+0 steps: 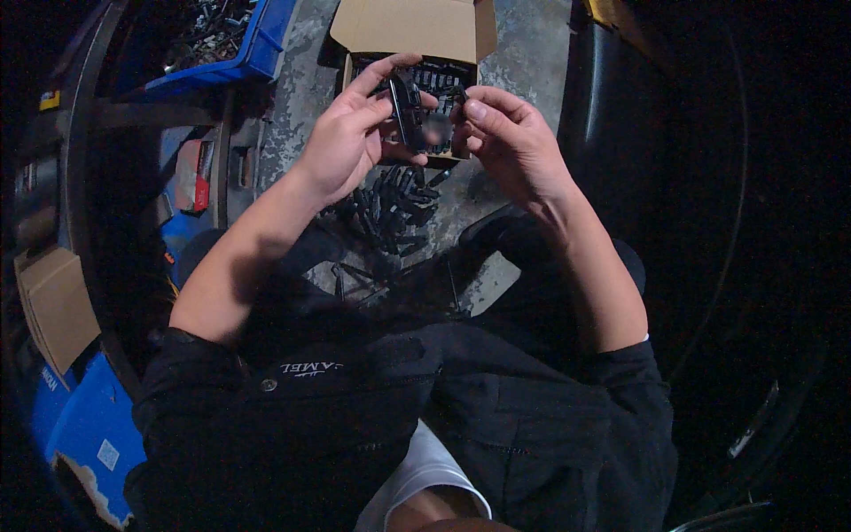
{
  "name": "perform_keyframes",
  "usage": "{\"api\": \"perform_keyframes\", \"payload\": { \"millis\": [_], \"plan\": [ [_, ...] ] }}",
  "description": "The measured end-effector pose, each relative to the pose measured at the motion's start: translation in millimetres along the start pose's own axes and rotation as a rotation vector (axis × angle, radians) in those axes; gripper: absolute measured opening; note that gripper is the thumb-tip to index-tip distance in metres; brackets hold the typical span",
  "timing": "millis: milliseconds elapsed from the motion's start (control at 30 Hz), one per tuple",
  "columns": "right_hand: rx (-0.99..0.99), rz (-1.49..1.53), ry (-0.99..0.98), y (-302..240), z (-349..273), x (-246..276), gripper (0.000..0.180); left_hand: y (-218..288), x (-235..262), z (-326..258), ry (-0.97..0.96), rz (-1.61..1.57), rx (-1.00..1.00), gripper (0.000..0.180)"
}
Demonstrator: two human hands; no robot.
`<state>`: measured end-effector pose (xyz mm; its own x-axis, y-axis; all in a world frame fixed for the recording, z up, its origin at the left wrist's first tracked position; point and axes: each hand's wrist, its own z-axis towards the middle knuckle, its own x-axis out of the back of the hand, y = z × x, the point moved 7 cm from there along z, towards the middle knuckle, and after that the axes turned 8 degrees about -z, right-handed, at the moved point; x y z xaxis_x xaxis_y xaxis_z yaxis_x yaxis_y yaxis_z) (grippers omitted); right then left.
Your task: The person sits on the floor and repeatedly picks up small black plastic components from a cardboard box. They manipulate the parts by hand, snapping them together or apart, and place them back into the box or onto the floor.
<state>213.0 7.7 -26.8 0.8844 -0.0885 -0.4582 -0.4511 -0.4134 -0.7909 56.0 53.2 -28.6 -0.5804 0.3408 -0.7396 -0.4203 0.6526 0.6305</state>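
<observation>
The left hand (341, 133) has its grip closed on a small black plastic part (408, 111): the thumb presses it from below and the fingers curl over its top. It is held upright in the air, just above the open cardboard box (417, 31). The right hand (510, 137) meets it from the other side, its thumb and forefinger pinched at the part's right edge; I cannot tell if it holds a second small piece there. To my judgement, two pieces are being fitted together, which calls for a steady left hand and a fine push from the right. Both forearms rise from the lower edge, wrists bent inward. Below the hands, a heap of similar black parts (394, 208) lies on the concrete floor (523, 53); a blue bin (257, 49) stands at the left.
</observation>
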Motion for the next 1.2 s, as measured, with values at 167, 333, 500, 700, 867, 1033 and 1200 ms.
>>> {"api": "perform_keyframes", "payload": {
  "millis": [167,333,500,700,867,1033,1200],
  "plan": [
    [0.03,-0.134,0.012,2.6,4.0,8.4,0.024,-1.7,-3.0,1.8,0.006,-0.149,0.05,0.053],
    [0.098,-0.25,0.025,-4.6,1.6,5.7,0.029,-3.7,-2.8,2.6,-0.116,-0.182,0.067,0.055],
    [0.118,-0.245,0.012,-13.8,-1.9,-0.2,0.04,-4.5,-11.8,1.1,-0.168,-0.175,0.026,0.057],
    [0.153,-0.31,0.037,-18.2,-1.6,1.9,0.037,-4.8,-13.1,2.8,-0.161,-0.154,0.009,0.054],
    [0.124,-0.195,0.04,-15.5,-0.5,5.7,0.031,-4.0,-4.2,5.3,-0.08,0.037,-0.071,0.048],
    [0.106,-0.178,0.045,-14.9,-1.4,6.3,0.023,-3.4,-6.1,5.0,-0.103,0.061,-0.087,0.049],
    [0.11,-0.157,0.042,-17.1,0.0,8.7,0.018,-1.3,-8.1,4.7,-0.097,0.056,-0.113,0.049]
  ]
}}
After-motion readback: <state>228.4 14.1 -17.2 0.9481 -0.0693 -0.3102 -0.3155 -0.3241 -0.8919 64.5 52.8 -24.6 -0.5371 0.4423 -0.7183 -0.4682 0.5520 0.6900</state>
